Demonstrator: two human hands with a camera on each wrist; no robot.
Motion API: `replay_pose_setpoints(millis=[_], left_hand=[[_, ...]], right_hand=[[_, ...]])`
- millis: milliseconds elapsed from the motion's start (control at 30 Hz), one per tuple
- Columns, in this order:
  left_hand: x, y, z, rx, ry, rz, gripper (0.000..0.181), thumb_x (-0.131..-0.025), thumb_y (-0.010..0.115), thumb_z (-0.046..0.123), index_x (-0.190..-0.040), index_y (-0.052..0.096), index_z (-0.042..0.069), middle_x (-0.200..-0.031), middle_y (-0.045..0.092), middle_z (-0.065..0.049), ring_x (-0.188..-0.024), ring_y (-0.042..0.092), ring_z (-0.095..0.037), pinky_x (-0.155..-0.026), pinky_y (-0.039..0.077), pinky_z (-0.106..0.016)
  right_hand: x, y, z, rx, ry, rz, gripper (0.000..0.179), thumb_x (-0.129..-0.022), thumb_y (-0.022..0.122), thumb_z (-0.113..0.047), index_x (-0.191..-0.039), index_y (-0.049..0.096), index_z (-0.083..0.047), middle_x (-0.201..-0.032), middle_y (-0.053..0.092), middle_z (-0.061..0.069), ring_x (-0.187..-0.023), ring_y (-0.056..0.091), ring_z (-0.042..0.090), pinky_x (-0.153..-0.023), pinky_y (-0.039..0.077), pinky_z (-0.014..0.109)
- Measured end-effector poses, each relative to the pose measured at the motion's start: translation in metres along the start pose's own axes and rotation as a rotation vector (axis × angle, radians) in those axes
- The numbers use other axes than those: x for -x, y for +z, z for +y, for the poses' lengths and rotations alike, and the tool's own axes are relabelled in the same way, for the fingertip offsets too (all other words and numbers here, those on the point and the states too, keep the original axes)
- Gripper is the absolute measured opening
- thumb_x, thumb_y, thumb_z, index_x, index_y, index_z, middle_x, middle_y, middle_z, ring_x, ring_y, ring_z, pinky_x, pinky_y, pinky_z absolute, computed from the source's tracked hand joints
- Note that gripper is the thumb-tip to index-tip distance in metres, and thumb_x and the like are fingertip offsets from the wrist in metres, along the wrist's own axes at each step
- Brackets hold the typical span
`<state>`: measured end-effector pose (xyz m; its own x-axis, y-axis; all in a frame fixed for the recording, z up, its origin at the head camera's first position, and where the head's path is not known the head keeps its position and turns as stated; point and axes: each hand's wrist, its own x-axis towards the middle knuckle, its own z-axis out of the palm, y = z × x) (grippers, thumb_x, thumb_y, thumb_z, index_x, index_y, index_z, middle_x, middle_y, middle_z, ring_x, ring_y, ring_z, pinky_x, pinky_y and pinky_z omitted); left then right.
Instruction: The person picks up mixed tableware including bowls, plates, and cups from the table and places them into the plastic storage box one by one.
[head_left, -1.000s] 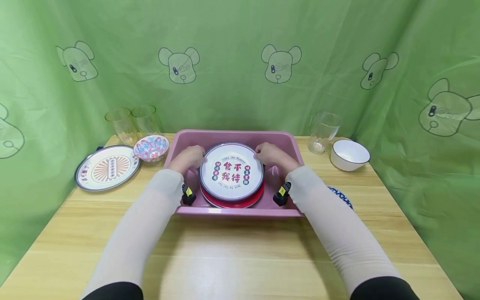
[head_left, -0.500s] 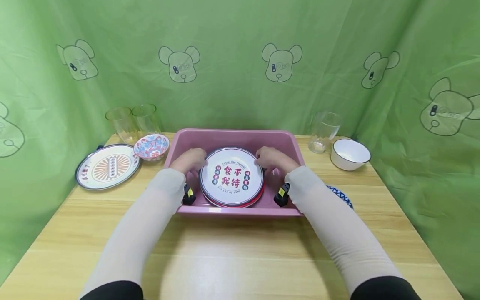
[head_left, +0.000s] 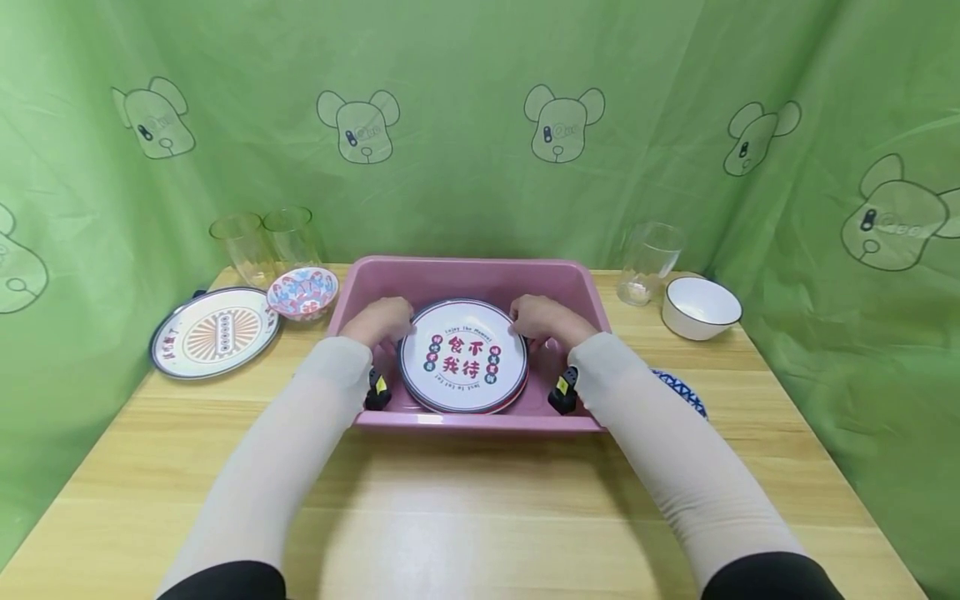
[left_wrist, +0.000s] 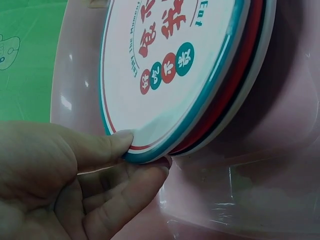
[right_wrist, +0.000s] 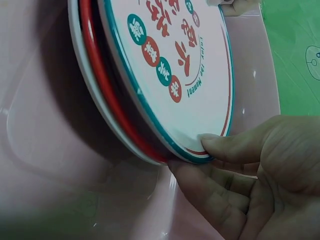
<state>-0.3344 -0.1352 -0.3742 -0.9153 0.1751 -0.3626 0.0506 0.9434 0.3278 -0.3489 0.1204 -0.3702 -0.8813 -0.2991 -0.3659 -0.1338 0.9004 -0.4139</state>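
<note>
A white plate with a blue rim and red lettering lies over a red plate and a further pale-rimmed plate, inside a pink basin. My left hand pinches the white plate's rim on its left, thumb on top and fingers below. On the opposite side my right hand pinches the same rim in the same way. Both wrist views show the white plate's edge close over the red one.
At left sit an oval plate, a patterned bowl and two drinking glasses. At right are a glass, a white bowl and a blue-patterned dish, partly behind my sleeve. A green curtain hangs behind.
Both hands have lowered the white plate toward me onto the stack. The red plate, which showed below its near edge, is now almost covered in the head view.
</note>
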Motion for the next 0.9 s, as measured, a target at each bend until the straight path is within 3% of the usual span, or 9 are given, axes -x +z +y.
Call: replay_pose_setpoints(millis=[367,633,900], left_hand=[[-0.0001,0.0016,-0.0018,0.056,-0.016,0.008,0.047,-0.095,0.063,0.01,-0.139,0.051,0.0,-0.137,0.053,-0.023,-0.057,0.066,-0.016,-0.057,0.058,-0.027],[0.0007,0.0014,-0.0024,0.035,0.007,-0.002,0.036,-0.094,0.064,0.01,-0.129,0.061,0.0,-0.111,0.066,-0.02,-0.056,0.065,-0.015,-0.06,0.059,-0.028],[-0.0004,0.002,-0.0025,-0.016,-0.002,-0.013,0.034,-0.093,0.066,0.009,-0.126,0.062,0.0,-0.12,0.064,-0.022,-0.056,0.064,-0.014,-0.057,0.057,-0.026]], right_hand=[[-0.0007,0.0015,-0.0007,0.023,0.017,0.003,0.015,-0.092,0.065,-0.009,-0.103,0.061,0.0,-0.088,0.063,0.015,-0.058,0.066,0.02,-0.062,0.06,0.034],[-0.0007,0.0023,-0.0011,0.044,0.027,0.013,0.017,-0.091,0.067,-0.01,-0.104,0.06,0.0,-0.085,0.064,0.013,-0.058,0.066,0.018,-0.062,0.06,0.033],[-0.0019,0.0041,0.0003,0.046,0.052,0.02,0.007,-0.09,0.065,-0.005,-0.091,0.059,-0.001,-0.074,0.064,0.012,-0.058,0.066,0.019,-0.055,0.058,0.029]])
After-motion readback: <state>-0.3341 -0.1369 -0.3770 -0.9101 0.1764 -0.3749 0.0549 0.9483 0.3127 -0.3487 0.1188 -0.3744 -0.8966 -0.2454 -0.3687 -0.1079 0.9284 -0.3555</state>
